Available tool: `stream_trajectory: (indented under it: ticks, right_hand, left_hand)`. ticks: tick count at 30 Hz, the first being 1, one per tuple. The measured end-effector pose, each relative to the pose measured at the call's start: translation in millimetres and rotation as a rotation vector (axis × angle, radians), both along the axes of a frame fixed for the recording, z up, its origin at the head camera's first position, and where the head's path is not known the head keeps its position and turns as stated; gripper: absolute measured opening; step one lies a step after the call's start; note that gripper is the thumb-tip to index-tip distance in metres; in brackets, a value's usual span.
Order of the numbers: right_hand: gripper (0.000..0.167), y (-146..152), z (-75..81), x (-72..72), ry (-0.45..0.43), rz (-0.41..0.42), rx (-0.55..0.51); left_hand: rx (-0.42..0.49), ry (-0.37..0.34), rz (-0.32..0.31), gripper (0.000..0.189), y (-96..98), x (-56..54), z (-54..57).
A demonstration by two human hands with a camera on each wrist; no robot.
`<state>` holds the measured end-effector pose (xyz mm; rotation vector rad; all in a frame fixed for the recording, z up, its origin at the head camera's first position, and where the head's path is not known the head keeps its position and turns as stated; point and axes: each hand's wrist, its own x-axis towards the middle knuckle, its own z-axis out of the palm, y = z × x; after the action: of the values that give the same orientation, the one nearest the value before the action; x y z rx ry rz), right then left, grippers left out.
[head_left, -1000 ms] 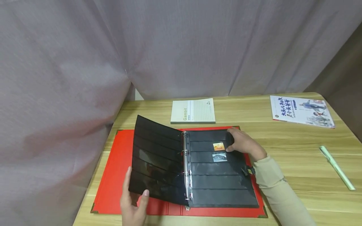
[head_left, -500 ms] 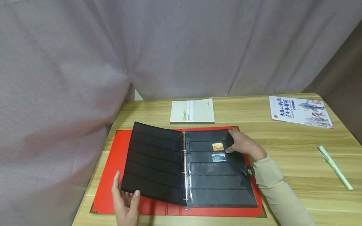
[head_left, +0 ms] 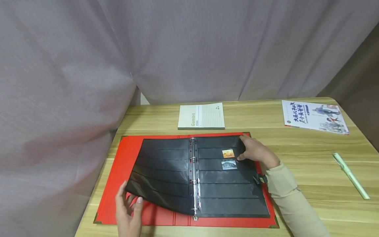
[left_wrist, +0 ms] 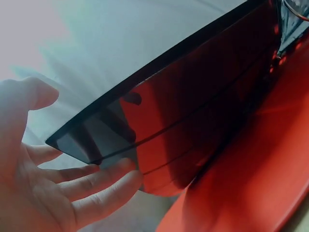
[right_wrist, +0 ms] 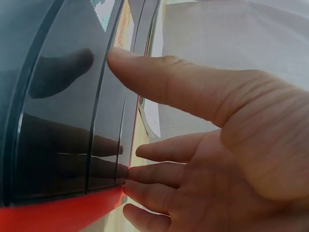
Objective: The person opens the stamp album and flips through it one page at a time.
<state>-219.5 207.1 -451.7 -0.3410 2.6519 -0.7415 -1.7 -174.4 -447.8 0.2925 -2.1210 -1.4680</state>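
Note:
A red ring binder (head_left: 113, 184) lies spread on the table, its metal rings (head_left: 194, 182) along the middle. My left hand (head_left: 128, 214) is at the lower outer corner of the left black pocket page (head_left: 165, 168), which is bowed and slightly raised there. In the left wrist view, its extended fingers (left_wrist: 104, 186) lie under that page and the thumb stands apart. My right hand (head_left: 257, 153) rests at the upper right edge of the right black page (head_left: 231, 191), fingers straight, thumb by an orange stamp (head_left: 228, 153). A blue-grey stamp (head_left: 229, 165) sits one row lower.
A Gambit notebook (head_left: 202, 117) lies behind the binder. At the back right is a white illustrated booklet (head_left: 315, 117), with a light green pen (head_left: 351, 176) nearer the right side. Grey curtain (head_left: 189, 49) hangs along the table's back.
The left page has come down from steeply raised to nearly flat on the left side. My left hand has moved left and slightly down with it; the right hand has stayed put.

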Motion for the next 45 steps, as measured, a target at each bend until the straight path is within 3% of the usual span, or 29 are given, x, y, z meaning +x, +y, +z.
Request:
stream_trajectory:
  ticks: [17, 24, 38, 41, 45]
  right_hand:
    - [0.101, -1.2, -2.4, 0.7, -0.004, 0.016, 0.010]
    - [0.107, -1.9, -3.6, 3.1, -0.013, 0.005, 0.008]
    - [0.106, -2.6, -3.0, 3.9, 0.015, -0.035, 0.079]
    - [0.103, -1.9, -2.8, 4.2, 0.029, -0.003, 0.100]
    - [0.099, -1.8, -2.1, 4.8, 0.032, 0.035, 0.110]
  left_hand:
    - [-0.135, -0.049, 0.267, 0.023, -21.7, 2.3, -23.3]
    - [-0.214, -0.165, 0.354, 0.019, -27.7, 1.1, -26.8]
    - [-0.387, -0.421, 0.266, 0.023, -37.7, -0.8, -21.2]
    - [-0.436, -0.423, 0.228, 0.025, -40.3, -0.7, -21.5]
    - [-0.501, -0.333, 0.127, 0.034, -41.9, -4.5, -25.7]
